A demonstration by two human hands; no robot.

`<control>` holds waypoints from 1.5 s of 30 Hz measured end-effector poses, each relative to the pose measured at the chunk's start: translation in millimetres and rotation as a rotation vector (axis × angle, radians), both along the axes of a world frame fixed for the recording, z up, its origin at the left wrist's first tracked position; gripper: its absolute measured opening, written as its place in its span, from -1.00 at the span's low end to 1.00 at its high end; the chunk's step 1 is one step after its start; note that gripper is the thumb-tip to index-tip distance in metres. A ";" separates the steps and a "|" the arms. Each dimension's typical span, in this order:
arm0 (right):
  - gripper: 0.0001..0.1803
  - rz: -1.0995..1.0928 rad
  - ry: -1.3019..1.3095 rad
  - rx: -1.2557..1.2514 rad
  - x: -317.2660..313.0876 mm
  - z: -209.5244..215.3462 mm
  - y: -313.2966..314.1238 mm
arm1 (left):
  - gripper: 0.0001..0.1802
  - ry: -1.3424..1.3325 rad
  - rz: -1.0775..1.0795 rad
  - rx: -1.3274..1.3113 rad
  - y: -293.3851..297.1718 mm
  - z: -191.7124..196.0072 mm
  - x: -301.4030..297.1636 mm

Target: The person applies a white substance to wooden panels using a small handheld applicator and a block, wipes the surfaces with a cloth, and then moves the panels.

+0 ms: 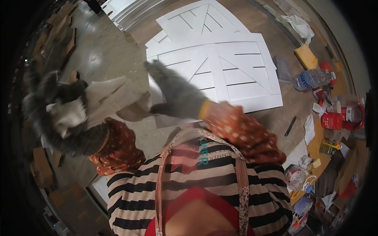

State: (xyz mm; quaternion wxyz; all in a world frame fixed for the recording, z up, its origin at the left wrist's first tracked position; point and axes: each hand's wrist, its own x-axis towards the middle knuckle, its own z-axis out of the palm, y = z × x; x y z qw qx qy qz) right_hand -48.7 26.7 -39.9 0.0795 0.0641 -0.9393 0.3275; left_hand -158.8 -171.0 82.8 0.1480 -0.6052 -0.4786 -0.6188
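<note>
Both my hands wear dark grey gloves. At the left, blurred by motion, my left hand (55,114) is closed on a crumpled beige cloth (106,96); whether it is fabric or soft paper is hard to tell. The cloth trails right, toward the thumb of my right hand (175,92). That hand has its fingers stretched out and thumb apart, over the left edge of a white panel (244,78) with thin grooves and dark slots. Whether it touches the panel or the cloth's end is unclear. Another white panel (204,21) lies beyond, partly overlapped.
The panels lie on a brown tabletop (267,118). Along its right side stand a clear plastic bottle (313,80), a yellow sponge-like block (306,57) and red containers (331,120). A small black strip (290,126) lies nearer. Cardboard pieces (41,169) line the left.
</note>
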 end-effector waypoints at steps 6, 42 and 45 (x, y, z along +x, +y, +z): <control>-0.68 0.113 0.301 -0.128 -95.8 -59.2 -34.2 | -0.51 0.208 -0.178 0.056 25.2 22.4 15.8; -0.49 -0.021 0.401 0.340 37.6 -55.0 33.7 | -0.50 -2.015 -0.472 0.144 56.3 -223.3 30.5; -0.28 -0.234 0.049 0.542 98.9 -18.9 99.4 | -0.55 -1.507 -0.125 -0.178 58.8 -256.7 31.5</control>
